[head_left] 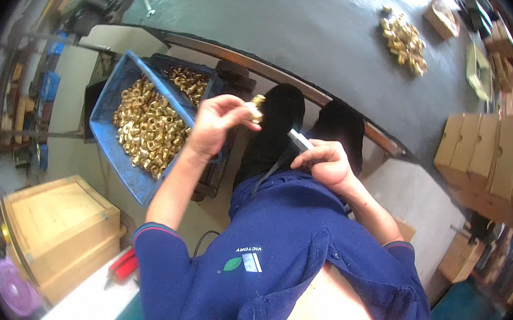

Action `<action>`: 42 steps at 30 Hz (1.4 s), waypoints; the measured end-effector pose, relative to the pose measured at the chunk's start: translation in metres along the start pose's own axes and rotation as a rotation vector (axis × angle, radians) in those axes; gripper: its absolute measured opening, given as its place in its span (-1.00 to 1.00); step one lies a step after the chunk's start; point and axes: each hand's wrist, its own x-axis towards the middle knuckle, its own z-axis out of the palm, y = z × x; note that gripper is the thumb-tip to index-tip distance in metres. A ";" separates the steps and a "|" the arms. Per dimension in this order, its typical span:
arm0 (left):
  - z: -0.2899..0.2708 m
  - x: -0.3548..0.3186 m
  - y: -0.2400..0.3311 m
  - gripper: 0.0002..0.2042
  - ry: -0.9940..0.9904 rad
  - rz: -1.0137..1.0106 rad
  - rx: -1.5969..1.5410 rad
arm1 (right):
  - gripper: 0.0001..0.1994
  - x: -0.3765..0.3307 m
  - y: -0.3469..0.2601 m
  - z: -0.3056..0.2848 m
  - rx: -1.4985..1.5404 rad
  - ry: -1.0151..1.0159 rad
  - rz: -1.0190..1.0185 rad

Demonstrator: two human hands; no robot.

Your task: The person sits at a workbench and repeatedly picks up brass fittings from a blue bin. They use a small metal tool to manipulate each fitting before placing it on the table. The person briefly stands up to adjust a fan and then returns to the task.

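Beside the blue bin [122,166] of brass rings, the left hand [213,127] pinches one small brass fitting [256,107] at its rim, likely hard, light and slippery, while the right hand [326,164] grips a thin grey tool [299,139].

Soft, even daylight fills the scene; the grey desk [330,23] shows a pale sheen, with no hard shadows. Fisheye distortion bends straight edges, a black vignette rings the frame, and the rim looks slightly blurred.
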 end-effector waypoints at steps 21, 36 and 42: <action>0.066 0.021 -0.046 -0.93 -0.181 -0.105 0.144 | -0.79 -0.011 0.011 -0.013 0.245 0.176 0.162; 0.147 0.245 -0.007 -0.73 -0.176 0.168 0.825 | -0.75 -0.058 0.027 -0.057 0.793 0.418 0.052; 0.183 0.321 -0.045 -0.76 0.008 0.427 1.034 | -0.74 -0.076 0.032 -0.061 0.781 0.470 -0.028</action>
